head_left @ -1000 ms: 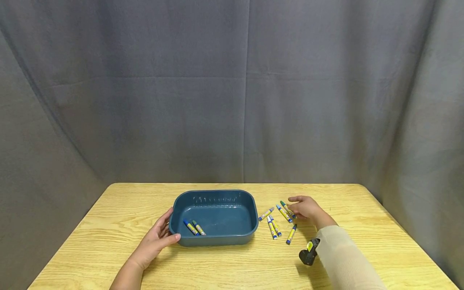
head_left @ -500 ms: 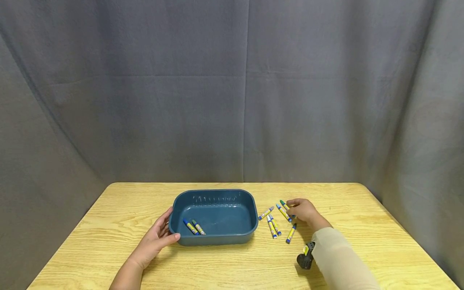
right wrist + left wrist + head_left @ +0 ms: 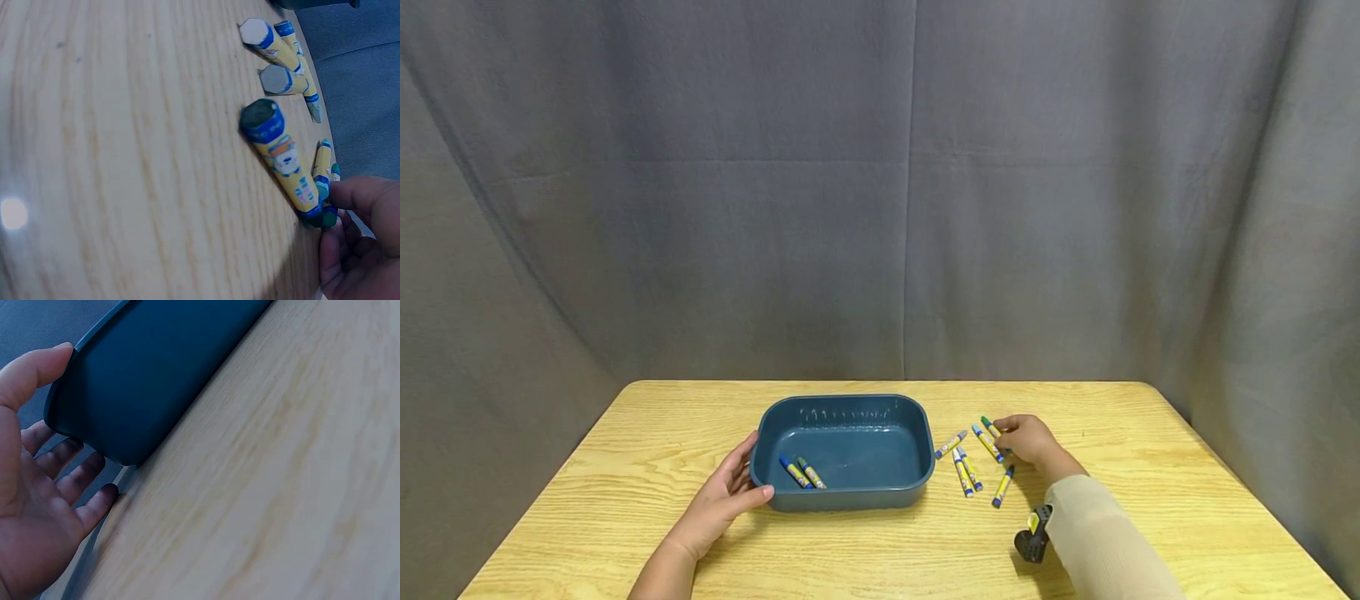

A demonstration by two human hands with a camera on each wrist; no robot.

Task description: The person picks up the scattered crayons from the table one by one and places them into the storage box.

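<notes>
A dark blue plastic bin (image 3: pixel 850 498) stands on the table with two crayons, one blue-tipped (image 3: pixel 795 472) and one green-tipped (image 3: pixel 811 472), lying at its left end. My left hand (image 3: pixel 718 493) holds the bin's left end, thumb on the rim and fingers spread along the outer wall. Right of the bin, my right hand (image 3: pixel 1028 438) pinches a green crayon (image 3: pixel 989 427) between thumb and fingers; its lower part is hidden by the hand. Close beside it lies a light blue crayon (image 3: pixel 987 444). In the right wrist view a dark-ended crayon (image 3: pixel 281 162) lies nearest the camera.
Two white crayons (image 3: pixel 962 472) lie side by side, and a greyish one (image 3: pixel 951 444) is close to the bin's right wall. A dark-tipped crayon (image 3: pixel 1003 487) lies before my right hand. Grey curtains (image 3: pixel 880 208) hang behind the wooden table (image 3: pixel 865 558).
My right hand has moved slightly left onto the green crayon, and its fingers have closed on it. The left hand and the bin have stayed in place.
</notes>
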